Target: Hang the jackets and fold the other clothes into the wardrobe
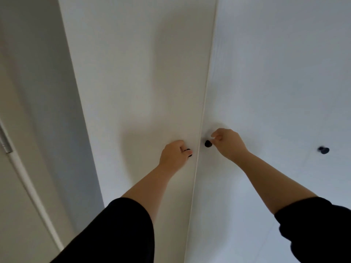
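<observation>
Left hand [173, 156], centre frame, fingers curled round the black left knob [188, 152], gripping it. Right hand [227, 144] sits just right of the seam, fingers loosely curled and holding nothing, with the fingertips [214, 138] just beside the middle knob [208, 143]; can't tell if they touch. Wardrobe [136, 73] fills the centre and right of the frame, its 2 white doors meeting flush at the vertical seam [204, 103], the 2 knobs flanking it. 3rd knob [323, 150] is at far right, well apart from both hands. Black sleeves [117, 234] occupy the lower frame. Metal fitting [5, 144] shows at the left edge.
</observation>
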Motion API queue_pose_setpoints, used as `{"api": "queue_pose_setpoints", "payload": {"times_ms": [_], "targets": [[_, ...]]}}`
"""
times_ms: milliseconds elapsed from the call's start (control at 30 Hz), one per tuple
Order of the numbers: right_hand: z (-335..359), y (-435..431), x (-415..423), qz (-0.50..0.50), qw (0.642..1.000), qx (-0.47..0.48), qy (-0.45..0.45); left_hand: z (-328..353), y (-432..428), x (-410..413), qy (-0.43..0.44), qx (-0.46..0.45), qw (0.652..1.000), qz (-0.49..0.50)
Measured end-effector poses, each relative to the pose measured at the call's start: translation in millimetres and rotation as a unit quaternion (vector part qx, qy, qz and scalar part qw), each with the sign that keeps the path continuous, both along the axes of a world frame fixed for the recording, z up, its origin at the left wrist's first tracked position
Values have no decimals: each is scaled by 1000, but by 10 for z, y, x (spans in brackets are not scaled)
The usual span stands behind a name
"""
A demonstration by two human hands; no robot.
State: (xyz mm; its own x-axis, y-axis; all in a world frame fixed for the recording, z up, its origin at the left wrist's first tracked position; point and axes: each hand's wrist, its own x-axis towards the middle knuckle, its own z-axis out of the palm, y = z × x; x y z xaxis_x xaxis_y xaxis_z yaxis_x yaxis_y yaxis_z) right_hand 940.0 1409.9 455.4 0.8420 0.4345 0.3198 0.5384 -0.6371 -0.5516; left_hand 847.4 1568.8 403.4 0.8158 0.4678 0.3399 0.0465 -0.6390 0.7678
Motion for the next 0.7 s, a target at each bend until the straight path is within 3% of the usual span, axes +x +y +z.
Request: {"api": "queue_pose_setpoints", "payload": {"times_ms": [333,500,700], "targets": [[-304,324,561,51,991,-89,-87,-25,193,673,-14,34,998,51],[-320,332,579,42,993,-83,-78,-25,185,707,1,49,997,60],[-222,331,309,15,982,-165,-86,103,138,593,83,204,974,54]]}}
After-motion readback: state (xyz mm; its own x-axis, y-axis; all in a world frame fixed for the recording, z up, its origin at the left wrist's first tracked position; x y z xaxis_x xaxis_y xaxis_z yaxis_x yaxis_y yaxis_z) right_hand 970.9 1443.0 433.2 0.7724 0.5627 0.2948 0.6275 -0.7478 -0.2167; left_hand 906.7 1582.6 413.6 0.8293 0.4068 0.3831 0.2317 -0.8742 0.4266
